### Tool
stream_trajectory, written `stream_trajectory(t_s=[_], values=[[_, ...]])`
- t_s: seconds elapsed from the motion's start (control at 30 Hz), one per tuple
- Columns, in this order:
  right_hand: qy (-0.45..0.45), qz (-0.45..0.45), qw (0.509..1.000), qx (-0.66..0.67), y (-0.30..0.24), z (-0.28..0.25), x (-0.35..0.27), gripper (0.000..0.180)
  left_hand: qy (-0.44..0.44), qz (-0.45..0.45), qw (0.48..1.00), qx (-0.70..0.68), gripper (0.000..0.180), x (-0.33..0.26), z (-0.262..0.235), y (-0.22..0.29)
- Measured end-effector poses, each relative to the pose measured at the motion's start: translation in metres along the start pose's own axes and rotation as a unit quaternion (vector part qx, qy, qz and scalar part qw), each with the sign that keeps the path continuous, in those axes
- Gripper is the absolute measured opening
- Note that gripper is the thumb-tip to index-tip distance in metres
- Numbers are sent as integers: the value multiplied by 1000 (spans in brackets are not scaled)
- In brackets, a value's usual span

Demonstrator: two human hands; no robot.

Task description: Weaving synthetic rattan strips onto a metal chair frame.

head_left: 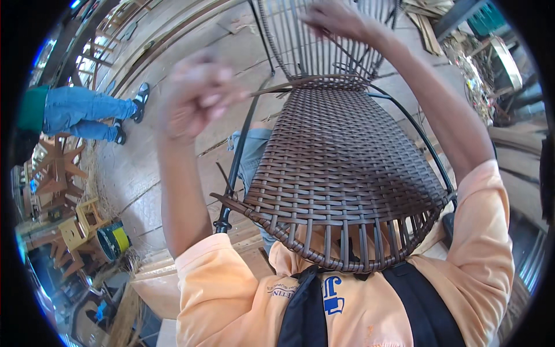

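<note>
A brown woven chair (341,156) stands in front of me, its seat narrowing toward the upright strands of the backrest (289,43). Dark metal arms curve along both sides. My left hand (199,95), blurred by motion, is raised left of the seat with its fingers closed on the end of a brown weaving strip (272,88). That strip runs to the joint between seat and backrest. Over the backrest, my right hand (338,20) is also smeared, its fingers curled; what they hold is not clear. Bare spokes show along the seat's near rim (347,266).
At the left stands a person in blue jeans (87,110). Wooden star-shaped pieces (58,165) and a dark bucket with a yellow patch (114,241) lie below. Scraps and boards (477,75) line the right side. A loose strip end (222,199) sticks out by the seat's left corner.
</note>
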State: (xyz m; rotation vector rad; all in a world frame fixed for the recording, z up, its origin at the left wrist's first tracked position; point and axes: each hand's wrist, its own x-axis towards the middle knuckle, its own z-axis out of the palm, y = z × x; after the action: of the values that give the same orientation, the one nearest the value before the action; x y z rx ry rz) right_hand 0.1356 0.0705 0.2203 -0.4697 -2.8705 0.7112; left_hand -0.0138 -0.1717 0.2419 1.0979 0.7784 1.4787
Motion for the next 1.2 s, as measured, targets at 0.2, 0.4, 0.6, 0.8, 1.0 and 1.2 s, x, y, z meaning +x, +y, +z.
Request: stream_trajectory(t_s=[0.2,0.4,0.6,0.8,1.0,1.2], values=[[67,-208,966,139,-129,-37,6,32,-66,-65,990,-103,57,2,21,45],[-73,-49,996,25,-79,-8,-13,31,112,-162,976,89,41,52,39,-25],[-56,-70,996,0,-87,-23,-17,34,281,-163,838,438,48,48,-30,-73],[73,-228,970,33,-160,-66,-9,40,558,-24,712,426,19,-50,-184,-3],[-116,-22,993,3,-58,-7,-1,31,660,148,630,382,15,-223,-214,270],[-266,115,957,-5,31,68,-22,32,405,366,823,154,26,-344,-191,465]])
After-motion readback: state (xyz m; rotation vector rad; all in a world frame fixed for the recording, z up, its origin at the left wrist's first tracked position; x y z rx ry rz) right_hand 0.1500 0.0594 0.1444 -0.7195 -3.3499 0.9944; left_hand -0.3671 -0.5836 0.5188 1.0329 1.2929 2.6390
